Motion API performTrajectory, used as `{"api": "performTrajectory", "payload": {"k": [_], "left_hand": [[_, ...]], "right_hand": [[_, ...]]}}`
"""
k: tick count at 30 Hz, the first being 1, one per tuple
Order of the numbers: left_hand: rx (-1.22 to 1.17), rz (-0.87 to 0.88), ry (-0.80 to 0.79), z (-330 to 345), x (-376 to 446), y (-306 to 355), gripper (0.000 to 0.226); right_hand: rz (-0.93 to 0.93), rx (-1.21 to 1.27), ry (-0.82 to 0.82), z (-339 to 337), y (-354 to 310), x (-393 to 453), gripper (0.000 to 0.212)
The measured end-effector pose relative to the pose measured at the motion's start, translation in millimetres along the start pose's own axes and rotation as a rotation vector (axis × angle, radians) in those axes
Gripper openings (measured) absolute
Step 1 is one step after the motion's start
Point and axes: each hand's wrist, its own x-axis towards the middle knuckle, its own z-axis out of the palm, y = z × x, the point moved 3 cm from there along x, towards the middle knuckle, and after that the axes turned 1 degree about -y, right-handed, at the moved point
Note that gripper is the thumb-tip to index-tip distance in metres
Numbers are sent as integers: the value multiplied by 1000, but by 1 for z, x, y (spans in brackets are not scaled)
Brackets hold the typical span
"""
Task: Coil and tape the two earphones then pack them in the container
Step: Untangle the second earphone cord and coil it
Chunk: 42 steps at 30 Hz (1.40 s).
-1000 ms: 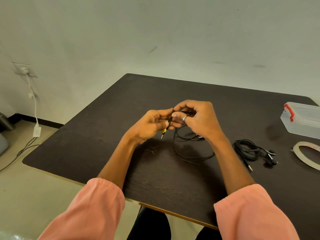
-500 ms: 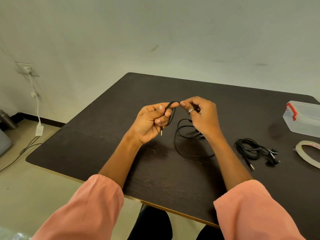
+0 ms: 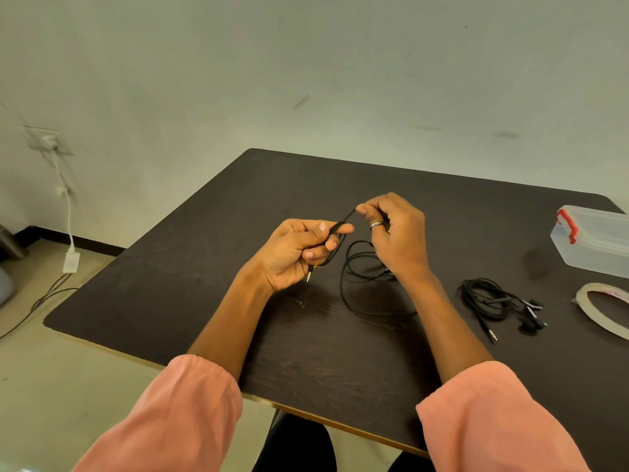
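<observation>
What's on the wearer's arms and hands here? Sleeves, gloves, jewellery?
Both arms wear loose salmon-pink sleeves, the left sleeve and the right sleeve, with gathered cuffs pushed up so the forearms are bare. No gloves on either the left hand or the right hand. One silver ring sits on a right-hand finger. No watch or wristband is visible.
</observation>
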Motion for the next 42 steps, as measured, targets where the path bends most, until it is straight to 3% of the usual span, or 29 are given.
{"api": "performTrajectory", "payload": {"k": [7, 10, 15, 21, 27, 33, 37, 42], "left_hand": [[-159, 57, -6, -1, -1, 4, 35], [-304, 150, 39, -4, 1, 10, 35], [-400, 329, 320, -23, 1, 17, 29], [-288, 411, 562, -31, -1, 19, 23], [175, 387, 524, -28, 4, 11, 21], [812, 355, 289, -14, 6, 0, 28], [764, 297, 162, -3, 5, -5, 38], [718, 266, 91, 0, 3, -2, 33]], "right_hand": [[46, -37, -214, 16, 1, -6, 28], [-61, -178, -327, 27, -12, -9, 17], [-301, -321, -465, 42, -34, -19, 23], [-300, -322, -618, 45, -47, -23, 26], [-240, -124, -428, 35, -42, -17, 20], [250, 467, -188, 14, -31, -5, 10], [423, 698, -29, -2, -19, 2, 14], [496, 815, 12, -5, -9, 3, 18]]}}
